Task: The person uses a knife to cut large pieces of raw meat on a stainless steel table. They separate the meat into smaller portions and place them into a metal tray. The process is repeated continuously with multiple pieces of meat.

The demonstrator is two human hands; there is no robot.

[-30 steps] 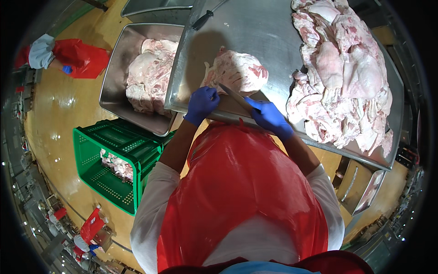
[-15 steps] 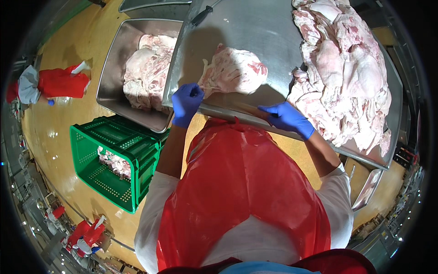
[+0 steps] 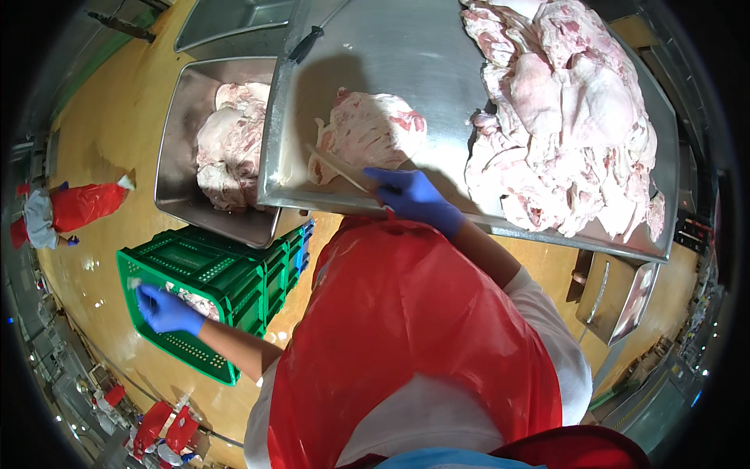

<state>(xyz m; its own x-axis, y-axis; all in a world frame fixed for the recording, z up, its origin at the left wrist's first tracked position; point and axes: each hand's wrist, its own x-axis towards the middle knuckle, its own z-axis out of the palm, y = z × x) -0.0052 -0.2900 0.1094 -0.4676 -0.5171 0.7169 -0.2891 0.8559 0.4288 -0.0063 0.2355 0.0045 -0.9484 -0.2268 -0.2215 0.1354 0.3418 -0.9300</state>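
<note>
My right hand (image 3: 418, 199), in a blue glove, is closed around a knife (image 3: 341, 169). Its narrow blade points left over the near side of a flat piece of raw meat (image 3: 367, 129) on the metal table. Out to the left, my left hand (image 3: 168, 309), also blue-gloved, is over the opening of a green crate (image 3: 234, 356). A small pale scrap (image 3: 134, 283) shows at its fingertips, and the fingers look pinched on it. Inside the crate lie pinkish-white scraps (image 3: 194, 301), partly hidden by that hand.
A big heap of raw meat (image 3: 578, 117) covers the right side of the metal table (image 3: 406, 47). Left of the table, a steel tub (image 3: 176, 156) holds more pieces. A dark-handled tool (image 3: 306, 44) rests near the far left edge. People in red aprons (image 3: 87, 209) are farther left.
My left hand has gone from beside the meat on the table down-left to the green crate. My right hand has shifted left with the knife, its blade now over the meat's near side.
</note>
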